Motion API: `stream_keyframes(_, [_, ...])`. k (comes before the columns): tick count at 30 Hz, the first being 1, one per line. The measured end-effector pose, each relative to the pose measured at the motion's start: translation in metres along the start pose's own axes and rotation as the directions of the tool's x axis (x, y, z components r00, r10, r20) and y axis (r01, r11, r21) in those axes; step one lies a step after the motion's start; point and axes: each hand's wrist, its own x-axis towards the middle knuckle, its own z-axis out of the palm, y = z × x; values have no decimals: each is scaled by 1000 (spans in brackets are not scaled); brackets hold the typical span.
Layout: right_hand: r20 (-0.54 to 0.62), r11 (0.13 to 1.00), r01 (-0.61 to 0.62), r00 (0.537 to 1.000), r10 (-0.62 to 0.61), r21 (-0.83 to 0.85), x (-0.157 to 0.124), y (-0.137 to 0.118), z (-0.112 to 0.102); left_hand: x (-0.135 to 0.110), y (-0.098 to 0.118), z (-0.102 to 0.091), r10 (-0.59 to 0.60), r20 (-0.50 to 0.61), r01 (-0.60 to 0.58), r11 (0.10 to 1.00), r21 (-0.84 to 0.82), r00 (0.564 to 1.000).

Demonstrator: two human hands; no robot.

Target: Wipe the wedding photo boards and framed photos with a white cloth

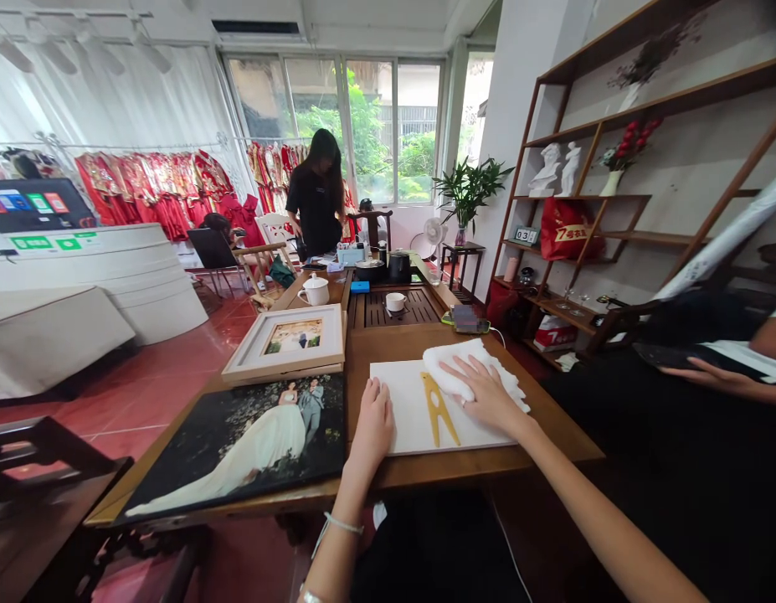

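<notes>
A white board [405, 419] lies flat on the wooden table [551, 431] in front of me, with a yellow forked stand piece [439, 410] on its face. My left hand [372, 423] rests flat on the board's left edge, fingers together and stretched out. My right hand [484, 394] presses down flat on a white cloth [469, 364] at the board's upper right corner. Left of the board lies a large dark wedding photo print [249, 440], and behind that a framed photo [290, 339] in a pale frame.
A tea tray [381, 311] with a white cup [395, 301], a teapot [315, 290] and kettles sits further back. A person in black stands at the table's far end. Another person's arm [720, 375] shows at right. Shelves stand at right, red garments hang at back left.
</notes>
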Motion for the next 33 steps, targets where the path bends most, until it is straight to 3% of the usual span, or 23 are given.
stream_keyframes(5, [-69,989,147,987,-147,-13,-67,1,-3,0,1,-1,-8,8,8,1000,3,1000])
stream_keyframes(8, [-30,979,204,979,-203,19,-82,11,-8,1,1,-1,-6,8,6,1000,-2,1000])
stream_keyframes(11, [-5,986,158,987,-158,55,-68,19,-9,0,1,0,-8,19,8,1000,18,1000])
stream_keyframes(14, [2,998,34,999,-34,45,-34,15,-6,0,1,0,0,19,0,1000,31,1000])
stream_keyframes(19, [81,992,-114,991,109,54,25,-12,-5,-1,1,-2,14,18,-15,1000,18,1000])
stream_keyframes(23, [130,981,-124,986,105,146,40,-32,-10,0,1,-3,-6,44,3,998,70,999])
stream_keyframes(26, [118,986,8,993,-27,166,23,-44,-10,0,2,-2,-4,57,-2,993,118,998])
stream_keyframes(30, [66,965,217,971,-229,147,-25,-51,-7,-1,2,0,23,42,-28,991,134,999])
stream_keyframes(33, [45,946,290,953,-299,145,-61,-46,-8,-1,0,1,41,33,-45,990,132,999])
